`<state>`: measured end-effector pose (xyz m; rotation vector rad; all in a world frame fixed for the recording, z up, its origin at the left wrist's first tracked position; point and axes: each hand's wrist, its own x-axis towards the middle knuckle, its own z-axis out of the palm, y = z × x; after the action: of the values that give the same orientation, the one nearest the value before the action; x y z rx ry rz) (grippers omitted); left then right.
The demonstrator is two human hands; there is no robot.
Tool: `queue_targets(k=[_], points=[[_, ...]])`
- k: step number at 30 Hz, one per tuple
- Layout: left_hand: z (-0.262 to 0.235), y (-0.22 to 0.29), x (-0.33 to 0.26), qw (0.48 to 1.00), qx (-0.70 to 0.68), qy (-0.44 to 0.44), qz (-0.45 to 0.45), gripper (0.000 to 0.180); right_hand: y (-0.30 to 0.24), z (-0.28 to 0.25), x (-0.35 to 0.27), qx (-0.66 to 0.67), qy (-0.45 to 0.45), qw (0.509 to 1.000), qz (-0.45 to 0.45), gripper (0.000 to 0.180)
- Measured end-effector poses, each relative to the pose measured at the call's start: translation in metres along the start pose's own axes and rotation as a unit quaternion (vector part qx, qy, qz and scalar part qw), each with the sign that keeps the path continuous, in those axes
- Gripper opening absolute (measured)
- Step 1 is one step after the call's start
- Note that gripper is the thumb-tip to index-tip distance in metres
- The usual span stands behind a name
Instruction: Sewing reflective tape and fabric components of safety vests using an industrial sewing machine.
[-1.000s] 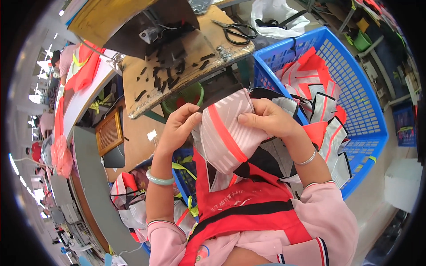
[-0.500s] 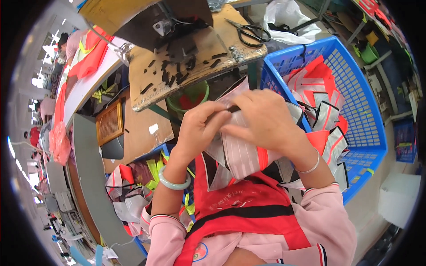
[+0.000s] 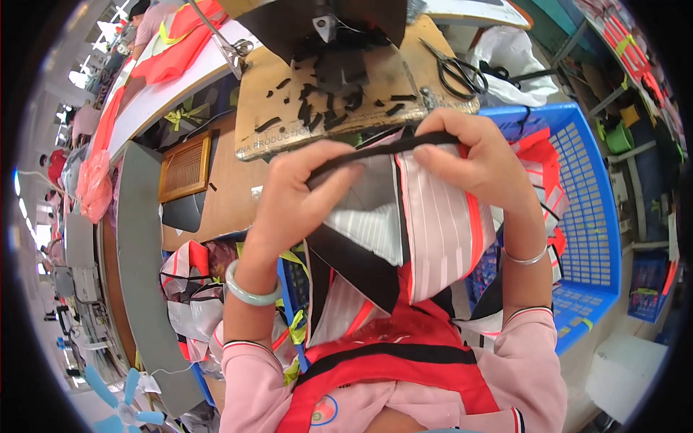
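In front of a cluttered wooden workboard (image 3: 289, 108), both bare hands hold up a folded garment piece (image 3: 426, 224) of grey reflective fabric with red stripes and black binding, close to the camera. The left hand (image 3: 299, 195) (a pale green bangle (image 3: 251, 291) on its wrist) pinches the black edge strip closed between thumb and fingers, and the right hand (image 3: 480, 162) clamps the same strip from above. A blue plastic basket (image 3: 588, 216) of similar pieces sits to the right, with black scissors (image 3: 458, 68) lying on the board's far corner.
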<state>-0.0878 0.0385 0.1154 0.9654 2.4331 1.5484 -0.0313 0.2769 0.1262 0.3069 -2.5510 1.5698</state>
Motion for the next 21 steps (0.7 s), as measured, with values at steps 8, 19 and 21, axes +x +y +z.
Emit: queue_targets(k=[8,19,21], points=[[-0.042,-0.033,0.055,0.996,0.010,-0.063,-0.066,0.021,0.034,0.015,0.072,-0.006,-0.005,1.000,-0.012,0.025],[-0.072,-0.076,0.118,0.974,-0.132,-0.086,-0.166,0.024,0.063,0.020,0.143,0.117,-0.031,0.992,0.039,0.025],[-0.075,-0.081,0.123,0.970,-0.149,-0.091,-0.167,0.024,0.066,0.022,0.149,0.140,-0.023,0.989,0.049,0.027]])
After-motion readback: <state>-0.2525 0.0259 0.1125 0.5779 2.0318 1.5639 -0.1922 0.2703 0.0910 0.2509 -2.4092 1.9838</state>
